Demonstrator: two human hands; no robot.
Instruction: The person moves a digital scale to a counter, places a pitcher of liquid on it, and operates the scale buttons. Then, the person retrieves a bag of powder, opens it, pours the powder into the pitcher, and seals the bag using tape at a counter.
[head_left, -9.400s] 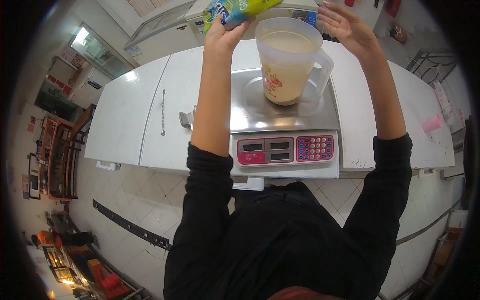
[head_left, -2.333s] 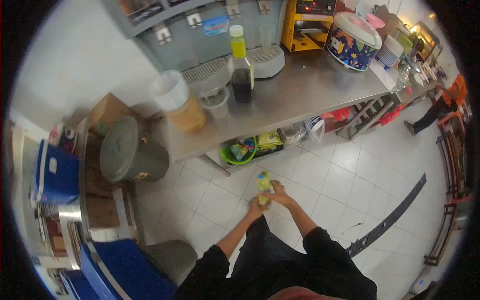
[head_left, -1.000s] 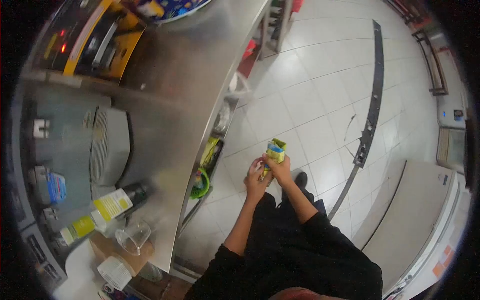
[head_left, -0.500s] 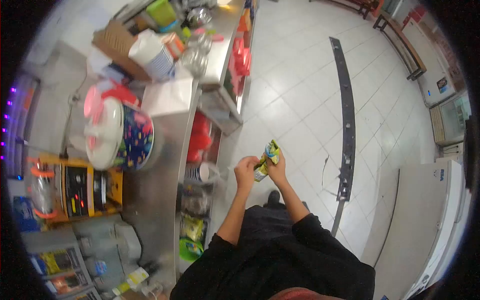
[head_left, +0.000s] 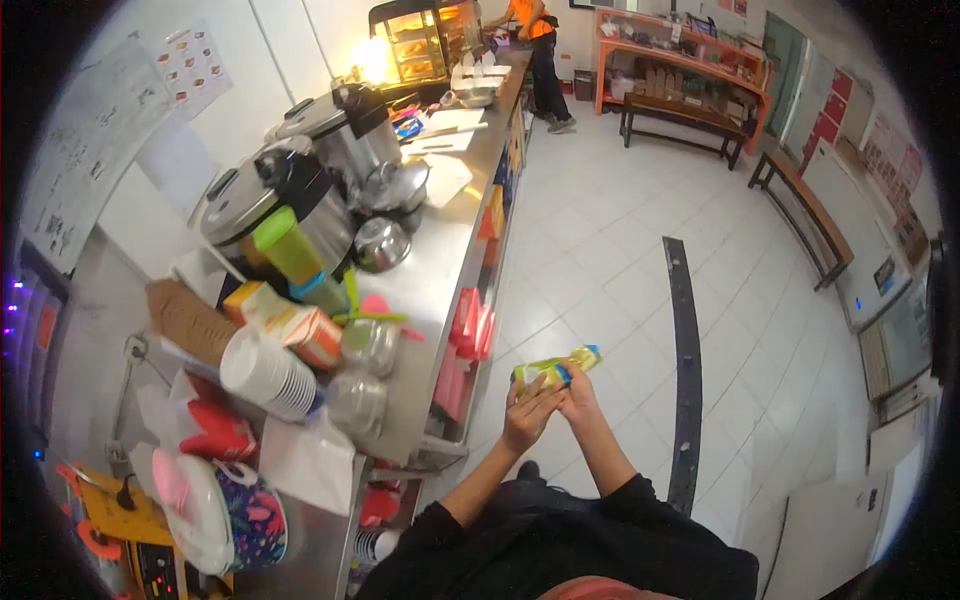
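In front of my body, above the floor, I hold a crumpled yellow-green packet [head_left: 592,356] with blue parts. My left hand [head_left: 531,416] is closed on its left end, fingers lying over the wrapper. The right hand [head_left: 580,393] grips it near the middle, close beside the left fingers. Part of the wrapper is covered by my fingers. Its print is too small to read.
To the left runs a steel counter [head_left: 408,386] with stacked white cups [head_left: 262,372], a patterned container [head_left: 250,515], metal bowls [head_left: 382,245] and large cookers [head_left: 345,130]. A black floor strip [head_left: 684,370] lies right. Far off stands a person in orange [head_left: 535,30] by benches [head_left: 680,122].
My view has tilted up and swung forward, bringing the far room and the other person into sight. The packet has turned from upright to nearly level, and my hands have come closer together.
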